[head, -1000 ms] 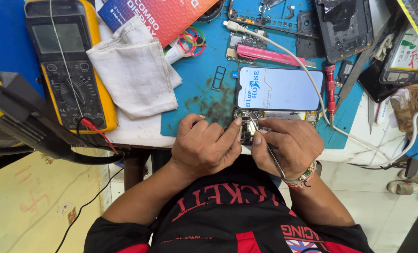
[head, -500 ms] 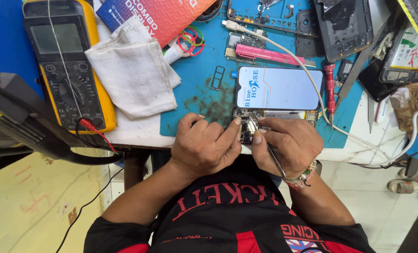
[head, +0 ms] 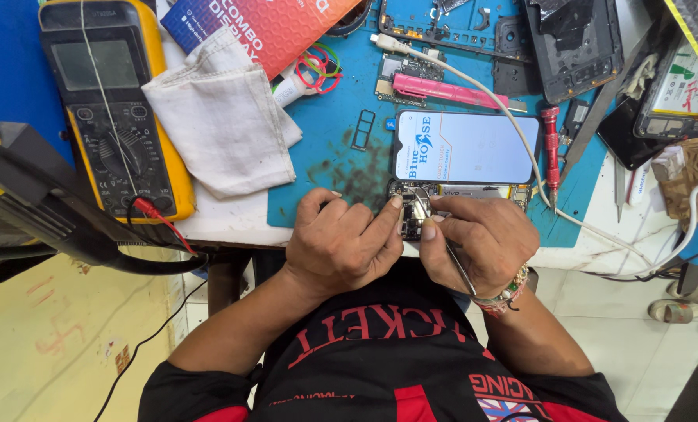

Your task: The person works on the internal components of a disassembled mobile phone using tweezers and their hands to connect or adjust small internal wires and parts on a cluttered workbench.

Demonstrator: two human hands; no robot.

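An opened phone (head: 474, 193) lies at the near edge of a blue work mat (head: 341, 117), its circuit board bare at the left end. A new phone screen (head: 468, 147) with a pale protective film rests just beyond it. My left hand (head: 343, 242) presses down on the phone's left end, fingertips by the board. My right hand (head: 476, 238) grips thin metal tweezers (head: 441, 238), their tips on the board next to my left fingers.
A yellow multimeter (head: 110, 101) with a red probe lead lies at the left, a white cloth (head: 224, 117) beside it. A white cable (head: 505, 109), a red screwdriver (head: 551, 152), a pink tool (head: 443, 90) and phone parts crowd the back and right.
Both hands stay on the phone's left end. The tweezers' tips have shifted only slightly on the board.
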